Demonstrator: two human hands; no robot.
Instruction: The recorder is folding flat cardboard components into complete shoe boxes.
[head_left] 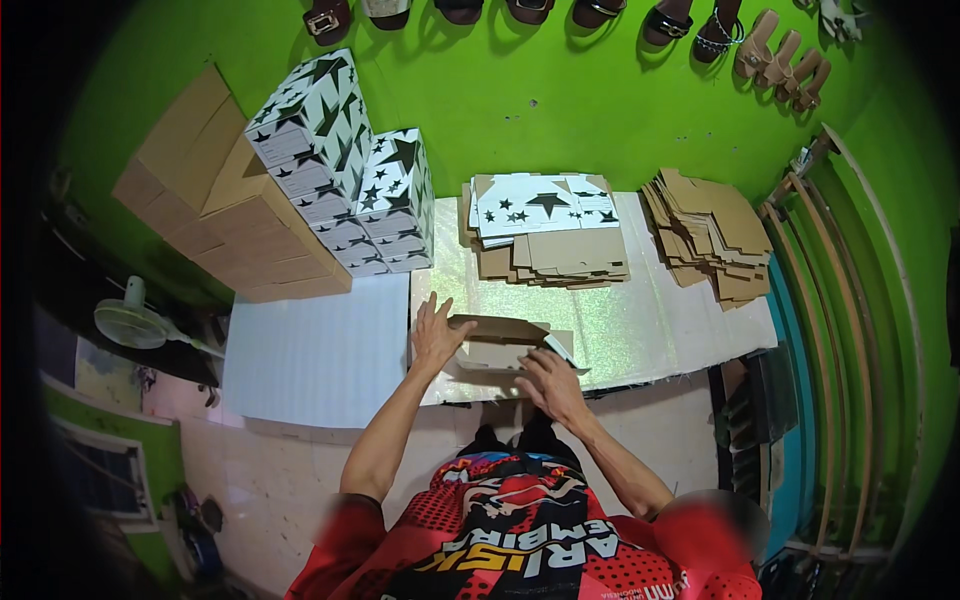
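Observation:
A partly folded cardboard box (490,356) lies near the front edge of the table, its brown inside facing up and its walls standing. My left hand (436,338) is at the box's left end, fingers stretched along the outside and the thumb over the rim. My right hand (556,385) grips the near wall toward the right corner, fingers bent over the edge and thumb on the outer side. A small white and black flap shows at the box's right end, beside my right fingers. The fingertips inside the box are partly hidden.
Behind the box lies a stack of flat star-printed cartons (548,206); more flat brown cardboard (705,225) is at right. Star-printed boxes (320,150) and brown boxes (250,235) are piled at left. A fan (132,324) stands left; sandals (665,22) hang on the green wall.

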